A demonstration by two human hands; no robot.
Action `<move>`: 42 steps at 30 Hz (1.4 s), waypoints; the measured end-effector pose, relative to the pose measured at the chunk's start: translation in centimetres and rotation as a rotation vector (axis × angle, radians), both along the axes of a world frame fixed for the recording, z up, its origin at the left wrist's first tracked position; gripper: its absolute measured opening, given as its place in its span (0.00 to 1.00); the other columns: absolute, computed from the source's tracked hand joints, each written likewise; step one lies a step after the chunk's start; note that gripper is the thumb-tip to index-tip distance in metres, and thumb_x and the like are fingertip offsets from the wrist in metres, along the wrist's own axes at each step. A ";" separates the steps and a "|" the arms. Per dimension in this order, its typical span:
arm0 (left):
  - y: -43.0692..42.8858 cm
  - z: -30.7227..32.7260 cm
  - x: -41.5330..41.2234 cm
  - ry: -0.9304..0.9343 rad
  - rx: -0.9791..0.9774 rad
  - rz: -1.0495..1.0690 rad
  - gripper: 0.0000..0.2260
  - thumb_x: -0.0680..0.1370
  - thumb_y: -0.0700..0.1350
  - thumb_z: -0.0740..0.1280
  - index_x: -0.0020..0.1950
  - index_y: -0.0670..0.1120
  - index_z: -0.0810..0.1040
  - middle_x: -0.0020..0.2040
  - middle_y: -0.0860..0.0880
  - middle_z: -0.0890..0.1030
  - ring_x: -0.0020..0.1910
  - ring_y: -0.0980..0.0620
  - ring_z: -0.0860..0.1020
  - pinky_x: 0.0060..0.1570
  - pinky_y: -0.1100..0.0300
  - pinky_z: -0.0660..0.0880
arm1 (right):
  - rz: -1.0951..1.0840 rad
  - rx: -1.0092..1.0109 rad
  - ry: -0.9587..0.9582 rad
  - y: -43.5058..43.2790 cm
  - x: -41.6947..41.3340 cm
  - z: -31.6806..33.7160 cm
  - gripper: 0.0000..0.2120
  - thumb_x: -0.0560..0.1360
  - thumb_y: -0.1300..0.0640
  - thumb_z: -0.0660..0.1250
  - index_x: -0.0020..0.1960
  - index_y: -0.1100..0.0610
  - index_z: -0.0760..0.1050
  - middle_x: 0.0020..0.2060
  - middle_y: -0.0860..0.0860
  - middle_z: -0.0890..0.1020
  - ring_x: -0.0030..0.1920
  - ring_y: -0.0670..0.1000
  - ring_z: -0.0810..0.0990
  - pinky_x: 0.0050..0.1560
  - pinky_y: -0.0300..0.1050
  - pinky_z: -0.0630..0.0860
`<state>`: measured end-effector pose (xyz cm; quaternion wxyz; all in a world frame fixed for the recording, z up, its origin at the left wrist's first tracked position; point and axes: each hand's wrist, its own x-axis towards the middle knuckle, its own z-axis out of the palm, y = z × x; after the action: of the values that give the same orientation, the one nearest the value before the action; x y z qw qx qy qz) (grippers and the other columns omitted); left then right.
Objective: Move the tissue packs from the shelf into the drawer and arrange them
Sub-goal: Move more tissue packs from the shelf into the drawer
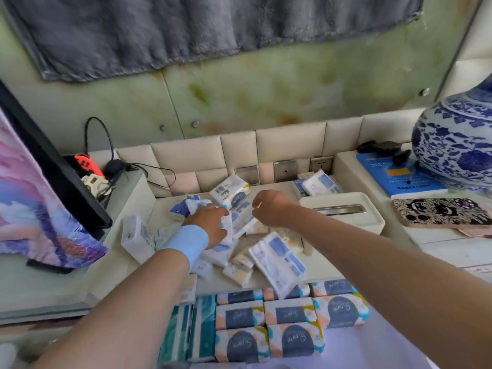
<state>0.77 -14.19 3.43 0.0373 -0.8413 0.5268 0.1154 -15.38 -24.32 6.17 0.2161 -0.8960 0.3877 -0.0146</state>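
Both forearms reach far over the open drawer (386, 350) to the white shelf (327, 265), the left one from near left, the right one from near right. The left hand (210, 225), with a light blue wristband (186, 243), lies palm down on the pile of loose packs (277, 259). Its fingers bend over one white and blue pack (239, 222) and hold it. The right hand (269, 209) hovers just beside, with the back up and the fingers curled down. Whether it pinches something cannot be told.

The loose packs are scattered on the middle of the shelf, tilted and overlapping, in white wrapping with blue panels.

In the drawer, at the near edge, the arranged packs (292, 315) lie flat in neat rows, with dark blue labels on orange, blue and yellow wrapping. Teal packs (186, 331) stand on edge to their left.

A white tissue box (343, 211) stands on the shelf, right of the hands.
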 end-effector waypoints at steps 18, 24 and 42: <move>-8.7 -5.0 8.2 0.045 -0.117 0.252 0.30 0.74 0.61 0.68 0.70 0.47 0.67 0.67 0.43 0.71 0.68 0.40 0.69 0.63 0.49 0.68 | 0.021 -0.065 0.147 -9.5 14.4 -10.8 0.40 0.75 0.42 0.67 0.79 0.43 0.48 0.77 0.60 0.49 0.76 0.64 0.53 0.70 0.59 0.64; -10.6 -6.9 8.0 0.276 -0.111 0.348 0.40 0.62 0.68 0.70 0.71 0.60 0.61 0.60 0.48 0.76 0.60 0.41 0.75 0.59 0.49 0.74 | -0.124 0.018 -0.018 -10.6 14.1 -11.8 0.39 0.72 0.47 0.72 0.76 0.43 0.55 0.64 0.59 0.66 0.66 0.61 0.66 0.62 0.53 0.71; -13.1 -4.1 5.2 0.320 -0.531 0.267 0.30 0.65 0.62 0.76 0.62 0.52 0.71 0.57 0.51 0.71 0.49 0.49 0.72 0.47 0.57 0.70 | -0.312 -0.328 0.231 -19.6 5.6 -4.5 0.16 0.76 0.55 0.60 0.62 0.54 0.76 0.56 0.56 0.77 0.55 0.58 0.76 0.53 0.50 0.73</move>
<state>6.01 -27.31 -0.71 -0.2818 -0.8545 0.4226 0.1086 -9.77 -43.88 1.71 0.0173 -0.8442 0.5357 -0.0081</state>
